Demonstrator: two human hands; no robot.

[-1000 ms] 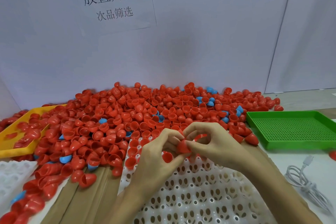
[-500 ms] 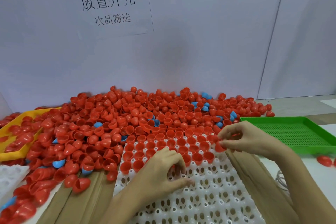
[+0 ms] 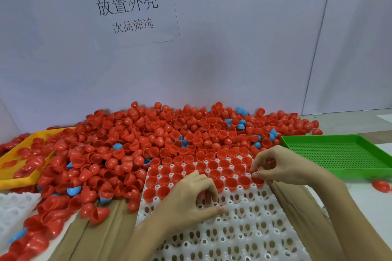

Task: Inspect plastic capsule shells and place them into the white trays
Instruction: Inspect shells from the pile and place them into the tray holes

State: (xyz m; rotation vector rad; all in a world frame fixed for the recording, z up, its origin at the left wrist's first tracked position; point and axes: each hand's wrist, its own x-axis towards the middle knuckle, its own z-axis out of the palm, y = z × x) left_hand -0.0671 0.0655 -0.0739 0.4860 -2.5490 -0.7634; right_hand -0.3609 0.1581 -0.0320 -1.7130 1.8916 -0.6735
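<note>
A white tray [image 3: 244,231] with round cells lies in front of me, its far rows filled with red shells [image 3: 212,165]. Behind it spreads a big heap of red capsule shells [image 3: 161,133] mixed with a few blue shells [image 3: 233,121]. My left hand [image 3: 188,199] rests on the tray, its fingers curled over a red shell [image 3: 203,192] at a cell in the near filled row. My right hand [image 3: 282,167] is at the tray's right edge, thumb and fingers pinching a red shell [image 3: 269,163] above the end cell.
A green perforated tray [image 3: 339,154] sits to the right, with a loose red shell [image 3: 381,185] in front of it. A yellow tray [image 3: 12,178] with shells is at the left, a second white tray [image 3: 14,207] below it. Brown cardboard strips [image 3: 101,229] flank the tray.
The hands, joined over one red shell a second ago, have parted. The right hand moved to the tray's right edge with a shell, and the left dropped onto the tray.
</note>
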